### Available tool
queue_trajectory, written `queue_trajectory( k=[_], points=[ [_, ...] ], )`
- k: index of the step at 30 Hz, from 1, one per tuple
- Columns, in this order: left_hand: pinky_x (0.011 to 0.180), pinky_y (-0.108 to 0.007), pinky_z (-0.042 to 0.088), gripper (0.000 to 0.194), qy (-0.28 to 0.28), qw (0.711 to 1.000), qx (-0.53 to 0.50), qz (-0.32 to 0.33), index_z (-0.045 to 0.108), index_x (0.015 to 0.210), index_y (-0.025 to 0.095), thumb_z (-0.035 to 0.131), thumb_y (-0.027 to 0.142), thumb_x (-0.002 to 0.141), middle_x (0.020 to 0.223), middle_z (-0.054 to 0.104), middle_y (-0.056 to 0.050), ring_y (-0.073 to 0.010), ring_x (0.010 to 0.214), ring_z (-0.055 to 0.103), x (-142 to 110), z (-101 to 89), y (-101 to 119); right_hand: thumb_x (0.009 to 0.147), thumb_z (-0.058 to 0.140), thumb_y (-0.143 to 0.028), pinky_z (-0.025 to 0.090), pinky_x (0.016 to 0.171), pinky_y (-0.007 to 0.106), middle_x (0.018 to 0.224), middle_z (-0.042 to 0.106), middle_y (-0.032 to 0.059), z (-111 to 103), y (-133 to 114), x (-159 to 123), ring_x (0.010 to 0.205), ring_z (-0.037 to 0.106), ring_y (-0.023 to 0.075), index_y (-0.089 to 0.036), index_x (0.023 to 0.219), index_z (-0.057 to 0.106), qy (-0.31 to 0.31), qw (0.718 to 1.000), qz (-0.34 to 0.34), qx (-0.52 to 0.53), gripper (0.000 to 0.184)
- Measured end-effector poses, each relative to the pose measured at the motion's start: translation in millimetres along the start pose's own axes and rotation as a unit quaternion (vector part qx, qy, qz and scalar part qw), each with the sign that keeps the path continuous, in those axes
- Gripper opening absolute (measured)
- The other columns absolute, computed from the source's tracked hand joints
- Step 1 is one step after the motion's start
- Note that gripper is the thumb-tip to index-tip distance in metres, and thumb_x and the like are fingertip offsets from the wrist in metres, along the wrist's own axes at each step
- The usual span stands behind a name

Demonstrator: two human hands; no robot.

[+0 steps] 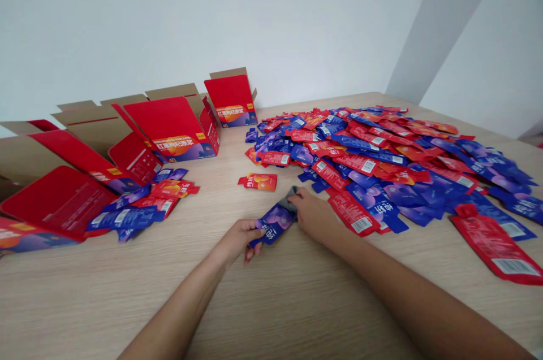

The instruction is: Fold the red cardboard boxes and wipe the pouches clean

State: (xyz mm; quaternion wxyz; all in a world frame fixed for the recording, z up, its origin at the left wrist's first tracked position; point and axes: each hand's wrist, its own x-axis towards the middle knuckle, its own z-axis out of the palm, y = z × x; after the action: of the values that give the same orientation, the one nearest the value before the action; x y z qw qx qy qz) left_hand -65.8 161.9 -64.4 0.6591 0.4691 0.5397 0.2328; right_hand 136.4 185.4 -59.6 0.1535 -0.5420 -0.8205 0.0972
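Observation:
My left hand (244, 238) pinches the near end of a blue-purple sachet (276, 222) just above the table. At the sachet's far end, my right hand (311, 210) is closed on a grey cloth (289, 199) pressed against it. A single orange-red sachet (259, 181) lies flat a little beyond my hands. To their right spreads a large pile of red and blue sachets (352, 162). A smaller heap of sachets (139, 210) rests at the left, by the boxes.
Red cardboard boxes with raised flaps line the left side, among them a middle box (169, 128) and a far box (232, 101) near the wall. One red sachet (496, 241) lies at the right front of the pile. Everything stands on a pale wooden table (237, 315).

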Motion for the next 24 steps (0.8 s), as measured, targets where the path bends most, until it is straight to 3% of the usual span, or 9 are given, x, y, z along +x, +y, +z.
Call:
queue_trajectory(
  k=[3,5,7,9,12,15,18,21,24],
  points=[
    [0.033,-0.019,0.036,0.032,0.034,0.999,0.009,0.024,0.050,0.067,0.016,0.062,0.045,0.065,0.045,0.055,0.003,-0.0063,0.029,0.041,1.0,-5.4,-1.7,0.076,0.043,-0.010,0.047,0.061,0.032,0.114,0.055,0.0098,1.8,26.8,5.9,0.076,0.060,0.0211,-0.024,0.110,0.061,0.039,0.998,0.031,0.038,0.041],
    [0.037,-0.020,0.039,0.029,0.086,0.992,0.056,0.067,0.053,0.069,0.016,0.058,0.045,0.070,0.049,0.055,0.002,-0.0073,0.034,0.045,1.4,-9.0,-1.5,0.075,0.042,-0.011,0.048,0.070,0.034,0.112,0.056,0.0071,5.1,39.3,8.0,0.084,0.060,0.0221,-0.025,0.108,0.061,0.081,0.990,0.037,0.110,0.041],
    [0.045,-0.022,0.043,0.024,0.143,0.969,0.145,0.137,0.062,0.080,0.015,0.051,0.036,0.076,0.057,0.056,0.002,-0.0087,0.043,0.049,1.0,-11.8,-0.3,0.074,0.041,-0.011,0.046,0.082,0.037,0.109,0.059,0.0045,9.1,47.5,10.4,0.094,0.058,0.0216,-0.026,0.106,0.061,0.146,0.966,0.053,0.206,0.041],
    [0.057,-0.025,0.047,0.031,0.183,0.933,0.237,0.200,0.065,0.100,0.018,0.046,0.023,0.076,0.069,0.060,-0.001,-0.0113,0.057,0.055,0.2,-13.9,0.8,0.075,0.040,-0.014,0.043,0.089,0.039,0.104,0.061,0.0027,12.6,52.7,13.4,0.099,0.056,0.0204,-0.026,0.105,0.060,0.204,0.931,0.076,0.293,0.038],
    [0.073,-0.029,0.048,0.052,0.218,0.908,0.285,0.217,0.062,0.113,0.020,0.045,0.009,0.066,0.092,0.065,-0.005,-0.0162,0.080,0.059,0.4,-15.8,1.1,0.075,0.041,-0.018,0.043,0.090,0.040,0.101,0.063,0.0017,15.7,55.4,16.8,0.099,0.056,0.0200,-0.026,0.102,0.061,0.230,0.903,0.093,0.351,0.034],
    [0.059,-0.025,0.047,0.060,0.188,0.949,0.207,0.142,0.059,0.115,0.016,0.044,0.006,0.058,0.086,0.065,-0.004,-0.0137,0.066,0.057,1.4,-16.6,1.8,0.074,0.042,-0.018,0.041,0.091,0.039,0.103,0.062,0.0030,15.9,52.8,16.9,0.099,0.056,0.0196,-0.024,0.103,0.061,0.218,0.909,0.080,0.345,0.035],
    [0.041,-0.019,0.037,0.050,0.125,0.985,0.089,0.077,0.058,0.109,0.012,0.046,0.012,0.061,0.064,0.058,0.002,-0.0075,0.045,0.046,0.9,-15.2,4.6,0.075,0.041,-0.016,0.040,0.093,0.039,0.105,0.060,0.0038,12.6,46.8,14.7,0.101,0.055,0.0192,-0.023,0.106,0.060,0.215,0.916,0.066,0.331,0.037],
    [0.034,-0.017,0.032,0.034,0.099,0.991,0.050,0.076,0.056,0.094,0.012,0.059,0.022,0.062,0.054,0.050,0.007,-0.0053,0.038,0.040,0.0,-10.0,6.0,0.076,0.041,-0.014,0.039,0.094,0.039,0.109,0.058,0.0052,5.1,36.5,9.1,0.105,0.052,0.0201,-0.023,0.111,0.057,0.227,0.927,0.034,0.295,0.039],
    [0.030,-0.016,0.027,0.033,0.095,0.993,0.039,0.065,0.048,0.085,0.016,0.065,0.028,0.059,0.047,0.047,0.010,-0.0043,0.032,0.035,0.5,-1.6,3.5,0.077,0.041,-0.013,0.042,0.091,0.038,0.116,0.052,0.0074,-3.7,18.2,-2.0,0.107,0.051,0.0215,-0.023,0.118,0.052,0.200,0.950,-0.018,0.241,0.044]
  ],
)
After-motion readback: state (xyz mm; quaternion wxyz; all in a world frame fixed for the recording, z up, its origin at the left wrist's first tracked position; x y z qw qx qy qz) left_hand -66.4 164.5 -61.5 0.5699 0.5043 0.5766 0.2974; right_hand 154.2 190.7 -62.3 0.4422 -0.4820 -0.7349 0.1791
